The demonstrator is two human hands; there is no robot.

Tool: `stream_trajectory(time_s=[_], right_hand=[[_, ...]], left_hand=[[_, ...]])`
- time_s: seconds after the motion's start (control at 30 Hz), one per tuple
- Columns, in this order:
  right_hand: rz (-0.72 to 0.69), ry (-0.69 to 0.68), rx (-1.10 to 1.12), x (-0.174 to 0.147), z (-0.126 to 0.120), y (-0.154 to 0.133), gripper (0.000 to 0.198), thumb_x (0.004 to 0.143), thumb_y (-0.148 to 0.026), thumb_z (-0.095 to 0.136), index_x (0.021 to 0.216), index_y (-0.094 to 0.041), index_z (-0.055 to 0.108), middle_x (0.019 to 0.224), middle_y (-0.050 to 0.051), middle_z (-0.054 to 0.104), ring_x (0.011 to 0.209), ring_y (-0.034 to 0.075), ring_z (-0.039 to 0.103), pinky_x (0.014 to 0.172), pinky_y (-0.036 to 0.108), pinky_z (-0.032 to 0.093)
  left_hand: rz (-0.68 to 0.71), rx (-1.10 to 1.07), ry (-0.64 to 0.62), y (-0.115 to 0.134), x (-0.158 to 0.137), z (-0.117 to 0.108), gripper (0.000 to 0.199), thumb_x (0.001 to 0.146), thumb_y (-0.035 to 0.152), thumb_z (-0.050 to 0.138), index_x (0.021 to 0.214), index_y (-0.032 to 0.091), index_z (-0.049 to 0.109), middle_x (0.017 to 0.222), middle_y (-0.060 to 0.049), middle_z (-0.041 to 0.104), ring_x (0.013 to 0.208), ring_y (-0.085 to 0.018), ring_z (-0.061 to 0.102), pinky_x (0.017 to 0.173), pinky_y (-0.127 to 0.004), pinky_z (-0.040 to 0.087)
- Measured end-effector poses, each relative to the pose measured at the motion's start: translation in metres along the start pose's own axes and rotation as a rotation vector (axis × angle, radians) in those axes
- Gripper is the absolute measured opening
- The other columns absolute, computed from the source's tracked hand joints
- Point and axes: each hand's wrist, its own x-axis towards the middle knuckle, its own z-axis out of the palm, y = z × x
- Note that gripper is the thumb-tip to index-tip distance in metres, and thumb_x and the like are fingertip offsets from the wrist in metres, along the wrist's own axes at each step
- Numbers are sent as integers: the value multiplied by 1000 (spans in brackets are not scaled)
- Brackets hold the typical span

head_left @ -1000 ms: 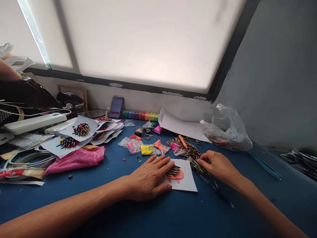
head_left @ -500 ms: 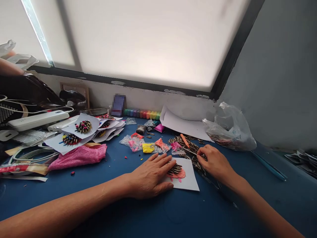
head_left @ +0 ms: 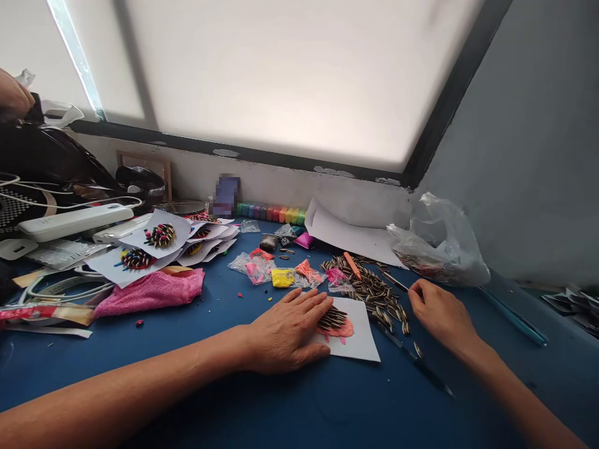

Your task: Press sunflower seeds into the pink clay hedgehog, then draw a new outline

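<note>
My left hand [head_left: 292, 333] lies flat with its fingers stretched out, over the left part of a white paper sheet [head_left: 362, 346]. Beside its fingertips, striped sunflower seeds [head_left: 333, 318] stick in a coral-pink clay shape [head_left: 344, 328], partly hidden by the hand. To the right, my right hand [head_left: 437, 312] is closed on a slim dark-and-silver tool [head_left: 396, 281] pointing up and left; its exact kind is not clear. The tool reaches the right side of a loose pile of sunflower seeds [head_left: 374, 288]. An orange stick-like tool [head_left: 352, 265] rests on that pile.
Small bags of clay, one yellow [head_left: 282, 278], lie behind my left hand. A plastic bag [head_left: 440, 249] stands at right. Seed-covered paper sheets [head_left: 175, 246] and a pink cloth [head_left: 154, 293] are at left. Another person's hand [head_left: 14, 96] shows at far left.
My right hand has moved right, away from the seed pile, with the slim tool, uncovering more seeds. My left hand stays on the paper. The other person's hand has shifted.
</note>
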Motion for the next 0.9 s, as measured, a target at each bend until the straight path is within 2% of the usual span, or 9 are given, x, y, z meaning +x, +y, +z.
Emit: stream_trajectory(time_s=[0.07,0.17,0.27,0.37,0.5,0.63,0.77,0.83,0.9], right_hand=[[-31,23,-6,1,2,0,23,86,-24,42,77,-19,62,89,15,69,85,31,64,65,37,43],[-160,43,42,-2,1,-11,27,88,-29,47,102,-15,65,114,17,64,104,31,59,81,39,45],[-334,-38,127,-4,0,-31,33,87,-33,53,116,-22,62,116,8,65,86,20,64,75,31,48],[-414,-105,159,0,4,-51,23,83,-28,60,104,-24,68,99,4,71,75,18,64,69,29,48],[-450,-136,166,14,12,-76,16,82,-14,61,93,-20,70,94,4,73,86,18,66,76,28,48],[-487,-132,200,28,10,-94,19,87,-14,59,104,-16,67,104,5,71,94,17,66,86,34,48],[-419,-86,197,39,-1,-84,20,92,-17,50,99,-21,69,95,2,73,87,15,67,81,28,47],[-351,-97,155,43,-4,-72,12,90,-23,57,88,-18,68,86,4,71,82,17,65,79,32,47],[-318,-148,137,43,-4,-62,15,89,-30,62,85,-16,66,83,2,69,78,16,64,77,35,49]], left_hand=[[10,-14,10,-1,0,0,69,94,53,43,150,15,28,154,-13,29,145,-27,21,118,-46,14],[23,-29,28,0,0,-1,68,93,51,45,149,16,30,154,-13,31,144,-29,23,118,-47,15],[25,-25,30,0,-1,-1,68,93,51,45,149,15,30,153,-13,32,144,-30,23,117,-48,16],[36,-23,35,-1,-1,0,68,93,52,44,149,17,30,153,-13,33,144,-30,24,117,-49,17],[34,-14,33,-1,-1,0,68,94,52,44,149,16,30,153,-13,33,144,-30,24,117,-48,17],[33,-13,33,0,-2,-1,67,94,52,45,149,16,31,153,-13,34,143,-31,26,117,-47,17],[41,-8,35,0,-2,-2,68,94,53,45,149,15,30,153,-13,33,143,-30,25,118,-47,16],[42,-11,32,-1,-1,-2,68,94,54,44,149,16,29,154,-13,32,144,-30,24,118,-47,16],[37,-15,29,-1,-1,-2,68,94,54,44,150,17,29,154,-12,32,144,-29,24,118,-47,15]])
